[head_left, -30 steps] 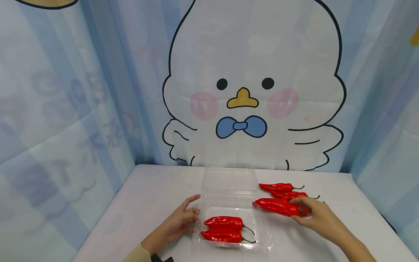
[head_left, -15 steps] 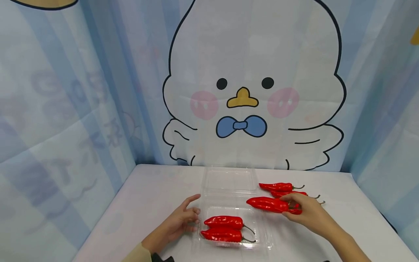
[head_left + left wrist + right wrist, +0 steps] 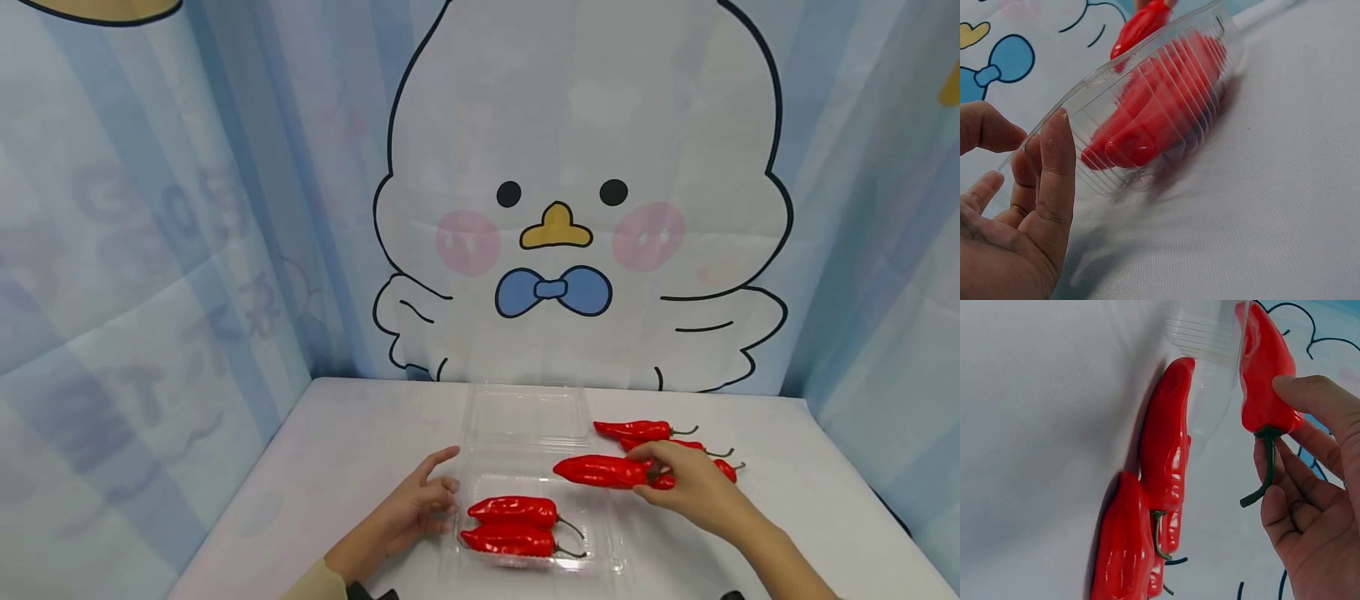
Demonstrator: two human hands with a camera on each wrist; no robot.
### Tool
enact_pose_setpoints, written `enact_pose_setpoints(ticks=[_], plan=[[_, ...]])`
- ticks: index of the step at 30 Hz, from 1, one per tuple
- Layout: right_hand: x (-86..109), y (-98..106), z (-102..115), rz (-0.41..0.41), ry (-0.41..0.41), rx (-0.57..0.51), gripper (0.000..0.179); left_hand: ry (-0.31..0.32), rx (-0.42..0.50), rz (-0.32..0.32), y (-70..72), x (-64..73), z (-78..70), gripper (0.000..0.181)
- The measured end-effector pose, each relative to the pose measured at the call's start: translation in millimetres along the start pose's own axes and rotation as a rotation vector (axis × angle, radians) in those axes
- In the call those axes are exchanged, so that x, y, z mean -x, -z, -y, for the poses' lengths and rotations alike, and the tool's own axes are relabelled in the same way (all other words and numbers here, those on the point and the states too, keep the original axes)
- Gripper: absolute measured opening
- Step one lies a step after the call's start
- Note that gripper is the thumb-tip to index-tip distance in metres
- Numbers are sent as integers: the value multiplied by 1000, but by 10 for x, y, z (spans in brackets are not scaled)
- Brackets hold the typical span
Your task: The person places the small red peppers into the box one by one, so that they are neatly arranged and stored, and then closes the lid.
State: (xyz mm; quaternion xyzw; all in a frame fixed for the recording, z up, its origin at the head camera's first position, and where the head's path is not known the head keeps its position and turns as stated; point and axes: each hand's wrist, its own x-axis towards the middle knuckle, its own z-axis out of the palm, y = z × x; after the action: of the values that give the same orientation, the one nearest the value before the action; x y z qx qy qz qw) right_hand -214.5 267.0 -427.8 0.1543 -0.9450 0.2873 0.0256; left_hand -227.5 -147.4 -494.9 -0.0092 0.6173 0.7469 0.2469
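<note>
My right hand (image 3: 697, 483) pinches a red chili pepper (image 3: 600, 471) between thumb and fingers, near its green stem. In the head view its tip points left, over the right edge of a clear plastic clamshell box (image 3: 600, 533). Two more red peppers, an upper one (image 3: 513, 508) and a lower one (image 3: 510, 540), lie side by side in the box's base. My left hand (image 3: 412, 504) is at the box's left side, its fingers relaxed and touching the rim. The left wrist view shows the box's ribbed wall (image 3: 1166, 106) with red peppers behind it.
The box's lid (image 3: 525, 414) lies open behind the base. Several red peppers lie on the white table (image 3: 360, 425) right of the box, one at the back (image 3: 637, 430) and another (image 3: 726, 469) partly behind my right hand. A patterned curtain (image 3: 345, 167) hangs behind the table.
My right hand has moved left with the pepper, bringing its tip from beside the box to over the box's right edge. My left hand and the two peppers in the box stay put.
</note>
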Motion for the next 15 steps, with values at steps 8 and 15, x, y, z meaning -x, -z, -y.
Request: enact_pose_setpoints(ticks=[8, 15], plan=[[-30, -42, 67, -23, 87, -5, 39, -1, 3, -2, 9, -3, 14, 80], [-85, -95, 154, -13, 72, 9, 41, 0, -1, 2, 13, -14, 20, 80]])
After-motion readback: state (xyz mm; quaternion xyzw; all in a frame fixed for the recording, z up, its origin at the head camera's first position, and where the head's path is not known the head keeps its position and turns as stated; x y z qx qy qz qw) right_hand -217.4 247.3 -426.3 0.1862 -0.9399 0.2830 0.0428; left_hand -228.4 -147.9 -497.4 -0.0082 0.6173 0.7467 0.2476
